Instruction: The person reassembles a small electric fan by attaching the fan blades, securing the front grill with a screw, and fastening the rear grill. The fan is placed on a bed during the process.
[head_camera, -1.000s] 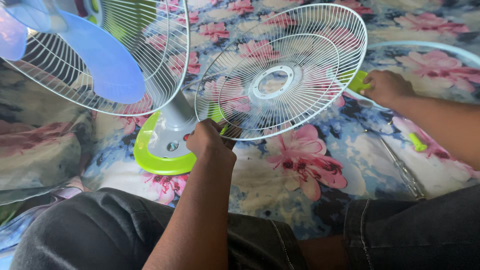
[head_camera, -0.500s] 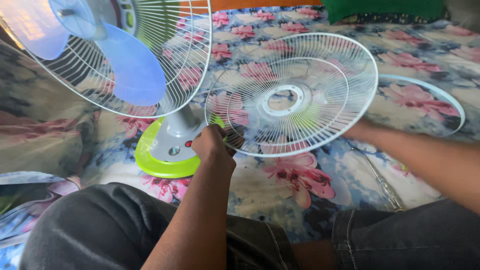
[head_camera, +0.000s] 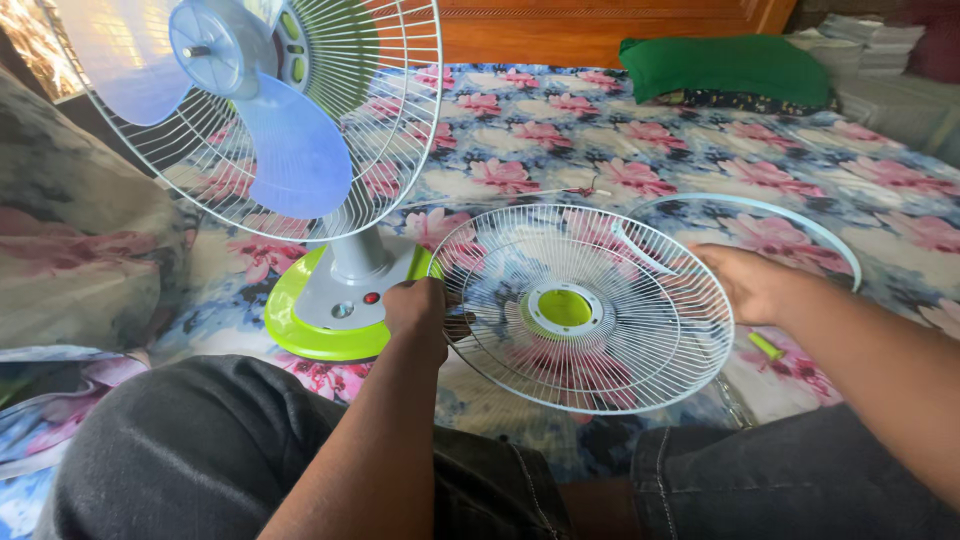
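L hand fingers curled tight on front fan guard rim, R hand open-palmed at far edge, guard held flat over floral bedsheet beside table fan; likely fitting stage, needs aligning w/ rear grille.

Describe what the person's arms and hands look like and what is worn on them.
Both forearms are bare, with no sleeves in view. The left hand and right hand wear no gloves, and no rings, watch or bracelets show. Dark trousers cover the legs below.
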